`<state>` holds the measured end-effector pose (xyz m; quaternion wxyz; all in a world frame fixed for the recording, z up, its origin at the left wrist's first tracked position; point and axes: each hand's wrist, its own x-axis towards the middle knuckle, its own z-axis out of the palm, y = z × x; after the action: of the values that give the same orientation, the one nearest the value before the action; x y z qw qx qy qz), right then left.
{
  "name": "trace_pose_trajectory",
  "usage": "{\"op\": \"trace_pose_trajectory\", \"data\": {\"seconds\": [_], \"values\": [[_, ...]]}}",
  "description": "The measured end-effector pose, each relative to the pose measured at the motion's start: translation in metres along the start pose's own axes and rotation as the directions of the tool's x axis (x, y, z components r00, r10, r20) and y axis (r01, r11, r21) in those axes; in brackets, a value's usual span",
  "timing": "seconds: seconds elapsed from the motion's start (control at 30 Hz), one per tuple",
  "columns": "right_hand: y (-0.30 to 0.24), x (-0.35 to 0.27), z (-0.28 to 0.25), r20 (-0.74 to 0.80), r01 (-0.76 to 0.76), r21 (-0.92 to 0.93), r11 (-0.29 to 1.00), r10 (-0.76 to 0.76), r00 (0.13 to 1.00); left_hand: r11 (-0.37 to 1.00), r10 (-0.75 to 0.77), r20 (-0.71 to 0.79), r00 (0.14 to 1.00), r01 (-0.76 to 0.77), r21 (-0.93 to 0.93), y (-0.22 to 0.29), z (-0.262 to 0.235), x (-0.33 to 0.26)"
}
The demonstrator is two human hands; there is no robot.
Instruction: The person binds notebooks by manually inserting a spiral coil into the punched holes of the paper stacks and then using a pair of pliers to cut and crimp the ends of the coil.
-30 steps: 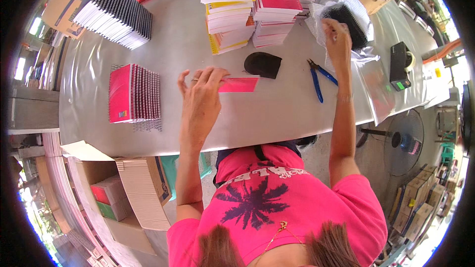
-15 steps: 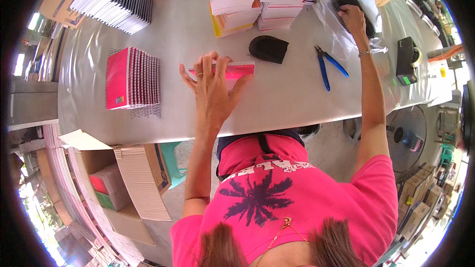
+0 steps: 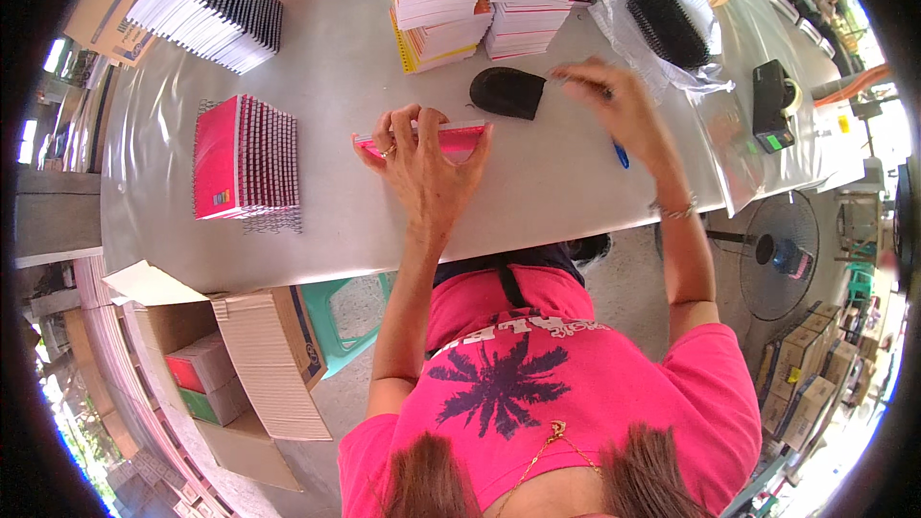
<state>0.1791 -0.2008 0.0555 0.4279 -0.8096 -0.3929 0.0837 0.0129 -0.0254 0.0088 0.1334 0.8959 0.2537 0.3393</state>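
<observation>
- Clearly the left hand (image 3: 427, 173) is the one with a hold: its fingers arch widely over the pink booklet (image 3: 460, 142), thumb at the right end, the others along its far edge and left end
- That booklet is at the near middle of the table (image 3: 336, 235), gripped within the hand's span
- Over to the right, the right hand (image 3: 625, 107) hangs above the table, blurred, fingers partly curled and pointing left; I cannot tell whether they pinch anything
- Just left of those fingertips lies a black rounded pad (image 3: 504, 93)
- Blue-handled pliers (image 3: 622, 155) show only partly, beneath the right hand
- At the far right, black coils (image 3: 669, 27) sit in white wrapping (image 3: 612, 11), with a tape dispenser (image 3: 768, 105) nearer and further right
- Left of the booklet, well apart, stands a pink notebook stack (image 3: 217, 158); taller paper stacks (image 3: 441, 19) rise at the far middle
</observation>
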Motion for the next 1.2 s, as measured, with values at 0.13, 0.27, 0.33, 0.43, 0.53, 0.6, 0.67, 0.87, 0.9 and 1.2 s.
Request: {"op": "trace_pose_trajectory", "data": {"seconds": [0.13,0.27,0.33,0.43,0.53,0.6,0.67,0.87,0.9,1.2], "values": [[-0.028,-0.011,0.035,0.032,0.024,0.094,0.995,-0.027,0.999,0.999,0.019,-0.013,1.0,-0.019,-0.029,0.0,0.002,0.001],[-0.03,-0.01,0.046,0.045,0.046,0.038,0.998,-0.048,0.998,0.999,0.019,-0.025,1.0,-0.02,-0.039,-0.001,0.002,0.001],[-0.029,-0.01,0.048,0.023,0.103,0.024,0.994,-0.104,0.994,0.999,0.019,-0.023,1.0,-0.02,-0.04,-0.001,0.002,0.0],[-0.029,-0.011,0.055,-0.037,0.055,0.08,0.995,-0.052,0.998,0.999,0.022,-0.018,1.0,-0.023,-0.048,-0.001,0.001,0.0],[-0.029,-0.01,0.06,-0.031,0.057,0.167,0.984,-0.053,0.998,0.998,0.048,-0.055,0.997,-0.05,-0.042,-0.004,0.004,0.0],[-0.033,-0.009,0.062,-0.033,0.063,0.164,0.984,-0.059,0.998,0.997,0.06,-0.07,0.996,-0.063,-0.033,-0.006,0.006,0.0],[-0.035,-0.009,0.064,-0.037,0.089,0.142,0.986,-0.085,0.996,0.998,0.06,-0.062,0.996,-0.062,-0.027,-0.007,0.005,0.0],[-0.036,-0.011,0.065,-0.042,0.188,0.017,0.982,-0.187,0.981,0.999,0.018,0.02,1.0,-0.017,-0.032,-0.002,-0.002,0.002],[-0.035,-0.011,0.066,-0.045,0.209,0.033,0.977,-0.208,0.977,0.999,0.019,0.027,0.999,-0.019,-0.028,-0.003,-0.002,0.002],[-0.037,-0.011,0.069,-0.031,0.228,-0.198,0.953,-0.238,0.971,0.997,0.022,0.145,0.989,-0.01,-0.081,-0.007,-0.008,0.004]]}}
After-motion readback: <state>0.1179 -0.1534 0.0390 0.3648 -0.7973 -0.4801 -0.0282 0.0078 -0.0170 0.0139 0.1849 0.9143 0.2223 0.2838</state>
